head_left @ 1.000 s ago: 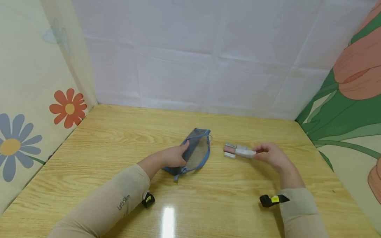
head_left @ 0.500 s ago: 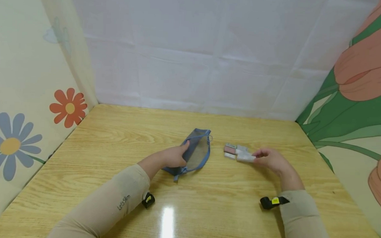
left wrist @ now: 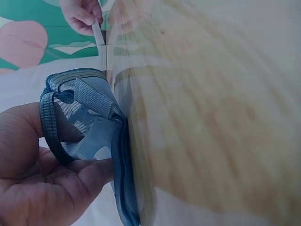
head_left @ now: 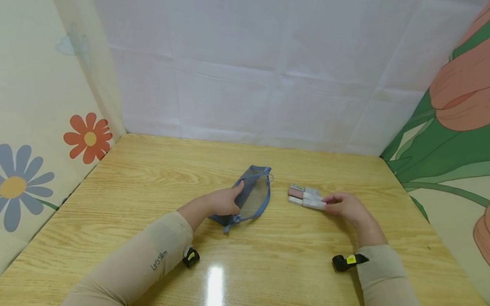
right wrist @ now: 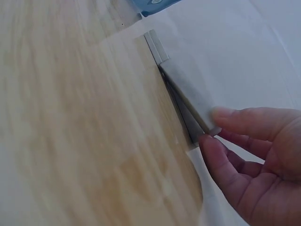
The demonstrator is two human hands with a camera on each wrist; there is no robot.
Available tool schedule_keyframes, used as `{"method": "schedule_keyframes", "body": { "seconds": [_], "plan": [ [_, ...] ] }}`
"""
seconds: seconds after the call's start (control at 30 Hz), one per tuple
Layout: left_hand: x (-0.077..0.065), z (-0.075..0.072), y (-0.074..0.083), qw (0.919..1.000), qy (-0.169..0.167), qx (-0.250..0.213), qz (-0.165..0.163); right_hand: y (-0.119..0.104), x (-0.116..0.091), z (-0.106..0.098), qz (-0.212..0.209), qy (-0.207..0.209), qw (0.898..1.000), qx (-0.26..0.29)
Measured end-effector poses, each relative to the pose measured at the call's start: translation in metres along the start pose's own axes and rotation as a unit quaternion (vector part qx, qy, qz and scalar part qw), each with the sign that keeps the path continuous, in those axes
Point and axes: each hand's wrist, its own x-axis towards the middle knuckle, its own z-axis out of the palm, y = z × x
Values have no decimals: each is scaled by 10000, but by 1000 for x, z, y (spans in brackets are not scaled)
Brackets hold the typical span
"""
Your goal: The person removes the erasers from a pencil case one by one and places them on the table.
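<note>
My left hand holds a blue mesh zip pouch at mid-table; its mouth gapes to the right. In the left wrist view the fingers press against the mesh, partly hidden by the strap and trim. My right hand pinches the near end of a flat pale grey bar between thumb and fingertips. That end is tilted up off the table, while the far end is low beside other small flat pieces. Among those are a pinkish block, a green-marked block and a white one.
The wood-grain table runs back to a white cloth backdrop. Flower-printed panels stand along both sides. A black strap device with a yellow label is on the right wrist, and a similar one on the left.
The right hand has lowered the grey bar and brought it slightly nearer, alongside the small blocks. Left hand and pouch stay in place.
</note>
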Motion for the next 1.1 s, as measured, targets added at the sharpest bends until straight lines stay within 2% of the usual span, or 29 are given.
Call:
{"method": "schedule_keyframes", "body": {
  "seconds": [0.4, 0.87, 1.1],
  "plan": [
    [-1, 1, 0, 10000, 45, 48, 14, 3, 2, 3, 118, 86, 9998, 128],
    [-1, 0, 0, 10000, 42, 10, 6, 1, 0, 5, -40, 191, 9998, 38],
    [-2, 0, 0, 9998, 9, -178, 41, 1, -1, 2, 88, 161, 9998, -21]
  ]
}}
